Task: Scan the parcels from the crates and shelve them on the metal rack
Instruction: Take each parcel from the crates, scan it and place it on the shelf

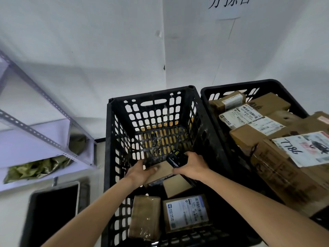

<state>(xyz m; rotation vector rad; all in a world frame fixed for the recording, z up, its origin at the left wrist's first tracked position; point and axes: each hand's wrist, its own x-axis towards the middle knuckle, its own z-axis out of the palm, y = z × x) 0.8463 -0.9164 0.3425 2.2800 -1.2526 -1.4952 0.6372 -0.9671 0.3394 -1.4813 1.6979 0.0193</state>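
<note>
Both my hands reach into a black slatted crate [151,107] in front of me. My left hand [142,171] grips the edge of a small brown cardboard parcel [164,171] lying in the crate. My right hand [191,165] holds a black handheld scanner [176,157] just above that parcel. Three more parcels lie lower in the crate: a plain one [177,187], a taped brown one [145,217] and one with a white label [187,213]. The metal rack [33,131] stands at the left.
A second black crate [240,86] at the right is heaped with several labelled cardboard boxes, one marked 7786 [302,148]. Green bags [33,169] lie on the rack's lower shelf. A dark bin [53,209] stands on the floor at the lower left. White walls are behind.
</note>
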